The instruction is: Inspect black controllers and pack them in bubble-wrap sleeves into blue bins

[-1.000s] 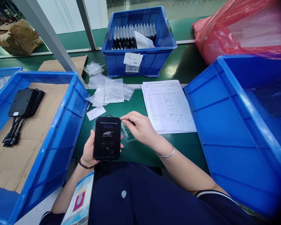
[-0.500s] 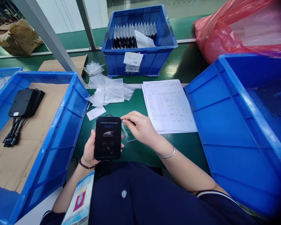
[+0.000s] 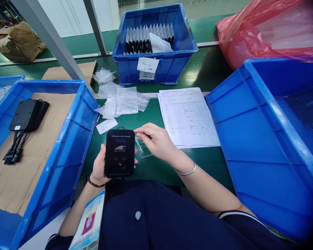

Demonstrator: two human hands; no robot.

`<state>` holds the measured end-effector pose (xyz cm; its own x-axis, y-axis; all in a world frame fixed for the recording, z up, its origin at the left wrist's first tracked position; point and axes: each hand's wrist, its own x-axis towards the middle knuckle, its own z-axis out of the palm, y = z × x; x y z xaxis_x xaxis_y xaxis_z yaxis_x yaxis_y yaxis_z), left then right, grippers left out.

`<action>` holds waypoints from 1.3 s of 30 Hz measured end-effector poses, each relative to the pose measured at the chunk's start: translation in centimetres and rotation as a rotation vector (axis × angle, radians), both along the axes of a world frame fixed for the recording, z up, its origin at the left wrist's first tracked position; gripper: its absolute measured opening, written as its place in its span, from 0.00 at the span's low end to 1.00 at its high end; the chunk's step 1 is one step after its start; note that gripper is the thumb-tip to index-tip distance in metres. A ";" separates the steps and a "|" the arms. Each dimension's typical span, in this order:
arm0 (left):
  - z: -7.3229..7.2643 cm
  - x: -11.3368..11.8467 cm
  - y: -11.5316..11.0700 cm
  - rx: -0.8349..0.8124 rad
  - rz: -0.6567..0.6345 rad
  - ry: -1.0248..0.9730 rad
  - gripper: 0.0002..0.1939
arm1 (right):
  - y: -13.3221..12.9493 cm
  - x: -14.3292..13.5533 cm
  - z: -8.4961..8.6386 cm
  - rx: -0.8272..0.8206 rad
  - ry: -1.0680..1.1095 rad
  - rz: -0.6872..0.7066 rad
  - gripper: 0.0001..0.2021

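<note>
A flat black controller (image 3: 120, 154), printed "TORNADO CONTROLLER" and "MANTIS", faces up toward me, with a small loop at its top edge. Wrapped around it from the left and beneath is my left hand (image 3: 100, 163), whose fingertips show past the right edge. The fingers of my right hand (image 3: 155, 139) are pinched together at the controller's upper right corner; what is between them, if anything, is too small to make out. Under that hand a small clear plastic bag (image 3: 143, 149) with something thin and pale inside lies on the green bench.
Black cabled controllers (image 3: 26, 114) rest on cardboard in the left blue bin (image 3: 90, 100). Bubble-wrap pouches (image 3: 127, 100), a paper slip (image 3: 106, 126) and printed forms (image 3: 189, 118) lie ahead. Wrapped items fill the back bin (image 3: 169, 69); a tall blue bin (image 3: 229, 132) flanks my right.
Both hands and the controller hold nearly the same place. The whole view has shifted only very slightly.
</note>
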<state>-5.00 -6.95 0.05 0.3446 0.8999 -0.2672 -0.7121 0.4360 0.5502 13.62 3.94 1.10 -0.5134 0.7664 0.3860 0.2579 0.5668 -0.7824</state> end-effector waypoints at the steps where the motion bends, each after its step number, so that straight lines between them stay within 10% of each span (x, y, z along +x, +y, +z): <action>1: 0.0 0.0 0.0 0.000 -0.001 -0.001 0.38 | 0.0 0.0 0.0 -0.002 -0.004 -0.001 0.09; 39: -0.6 0.3 0.0 -0.043 0.104 0.053 0.35 | -0.8 -0.5 -0.2 -0.231 0.123 0.072 0.11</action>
<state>-4.73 -6.99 -0.51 0.2340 0.9175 -0.3217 -0.7256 0.3851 0.5703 13.15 3.16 0.92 -0.5302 0.8046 0.2675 0.1187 0.3828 -0.9162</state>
